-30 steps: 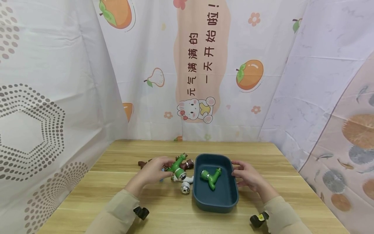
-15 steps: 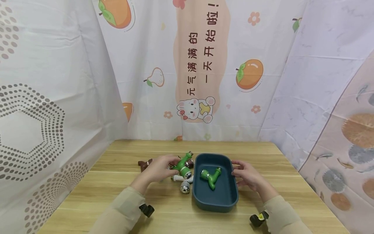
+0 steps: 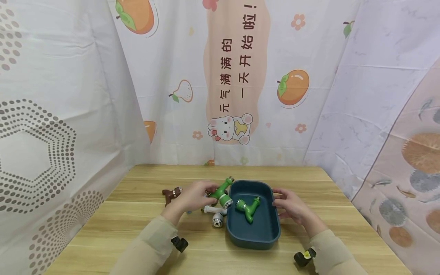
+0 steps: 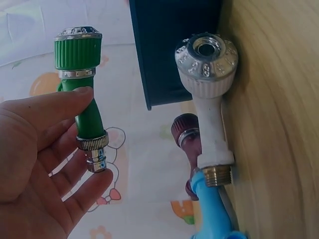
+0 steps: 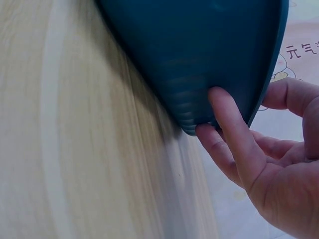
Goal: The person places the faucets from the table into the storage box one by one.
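Note:
My left hand (image 3: 194,196) grips a green plastic tap (image 3: 222,191) with chrome trim, held above the table at the bin's left rim. The left wrist view shows the thumb pressed on the tap's body (image 4: 89,119) and a fingertip near its threaded end. A dark teal bin (image 3: 254,235) stands to the right, with another green tap (image 3: 250,210) lying inside it. My right hand (image 3: 293,208) rests its fingertips against the bin's right side; up close, extended fingers (image 5: 234,129) touch the outer wall.
Beside the bin's left wall lies a white tap (image 3: 217,218) with a chrome head. A brown tap (image 3: 170,194) lies farther left. A light blue tap (image 4: 212,206) and a dark red-brown one (image 4: 187,130) sit close to the white tap. Patterned curtains enclose the wooden table (image 3: 206,256).
My left hand has moved right with the green tap, from above the pile to the bin's left rim, uncovering more of the brown tap. The right hand and bin stay in place.

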### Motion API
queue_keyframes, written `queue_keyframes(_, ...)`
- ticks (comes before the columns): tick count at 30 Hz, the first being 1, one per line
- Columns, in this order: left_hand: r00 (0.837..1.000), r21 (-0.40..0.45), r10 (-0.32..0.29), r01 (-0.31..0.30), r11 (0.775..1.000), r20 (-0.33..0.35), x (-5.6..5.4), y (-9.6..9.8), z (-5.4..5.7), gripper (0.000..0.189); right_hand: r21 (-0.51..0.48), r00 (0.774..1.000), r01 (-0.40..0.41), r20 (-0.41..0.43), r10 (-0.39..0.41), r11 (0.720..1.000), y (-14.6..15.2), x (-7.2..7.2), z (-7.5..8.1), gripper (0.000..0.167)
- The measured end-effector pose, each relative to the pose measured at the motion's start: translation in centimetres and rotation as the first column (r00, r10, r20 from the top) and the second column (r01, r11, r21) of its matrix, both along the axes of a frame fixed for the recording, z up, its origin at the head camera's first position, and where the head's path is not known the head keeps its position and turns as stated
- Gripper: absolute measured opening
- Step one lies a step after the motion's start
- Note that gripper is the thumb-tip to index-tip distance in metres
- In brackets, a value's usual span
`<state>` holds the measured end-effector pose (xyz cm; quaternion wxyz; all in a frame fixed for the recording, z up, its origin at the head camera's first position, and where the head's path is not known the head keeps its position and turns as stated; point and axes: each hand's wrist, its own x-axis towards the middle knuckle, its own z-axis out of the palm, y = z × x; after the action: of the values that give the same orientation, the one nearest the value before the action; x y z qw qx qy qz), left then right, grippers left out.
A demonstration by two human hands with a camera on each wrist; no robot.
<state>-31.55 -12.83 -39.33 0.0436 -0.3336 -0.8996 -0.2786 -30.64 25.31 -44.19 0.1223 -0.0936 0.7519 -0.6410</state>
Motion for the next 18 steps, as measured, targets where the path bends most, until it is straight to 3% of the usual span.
queue_keyframes(18,0.998,0.018,-0.004,0.003,1.0,0.055,-0.9,1.5,0.5,0.036,0.009,1.0,0.007,0.0,-0.007,1.0,-0.1,0.2,0.2,0.066)
